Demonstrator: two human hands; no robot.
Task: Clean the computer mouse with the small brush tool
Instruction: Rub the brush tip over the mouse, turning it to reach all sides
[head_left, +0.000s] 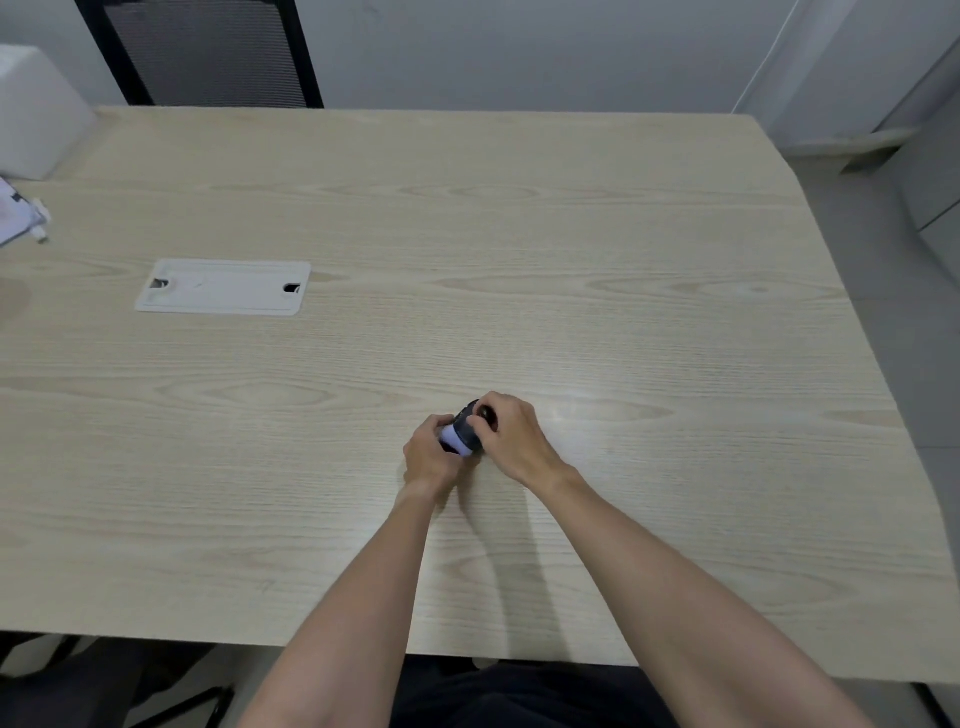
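Observation:
A small object with a dark grey body and a pale lilac-white end (460, 435) sits between both hands at the middle of the light wooden table (519, 260). I cannot tell whether it is the mouse or the brush tool. My left hand (428, 457) grips its pale end with curled fingers. My right hand (511, 439) curls over the dark end, where a small black part (487, 413) shows under the fingertips. No separate brush is visible.
A white cable cover plate (223, 287) lies flush in the table at the left. At the far left edge are a white box (36, 109) and some papers (15, 213). A black mesh chair (208, 52) stands behind the table.

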